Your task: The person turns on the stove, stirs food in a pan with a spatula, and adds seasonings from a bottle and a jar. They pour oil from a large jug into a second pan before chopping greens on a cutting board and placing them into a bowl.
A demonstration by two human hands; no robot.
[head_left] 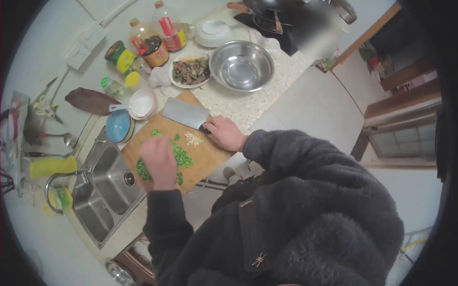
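A wooden cutting board (198, 170) lies on the counter beside the sink. Chopped green vegetable (182, 156) is spread over it, with a small pile of chopped pale bits (193, 139) nearer the cleaver. My right hand (226, 134) is closed around the dark handle of the cleaver (185, 113), whose wide blade lies flat over the board's far part. Over the greens is my left hand (159, 159), blurred by motion; its fingers cannot be made out, nor whether they hold anything.
A double sink (112, 177) with a faucet is at left. Beyond the board stand blue bowls (119, 126), a white bowl (142, 103), a plate of food (191, 70), a metal basin (242, 66), sauce bottles (155, 50) and a wok (272, 10).
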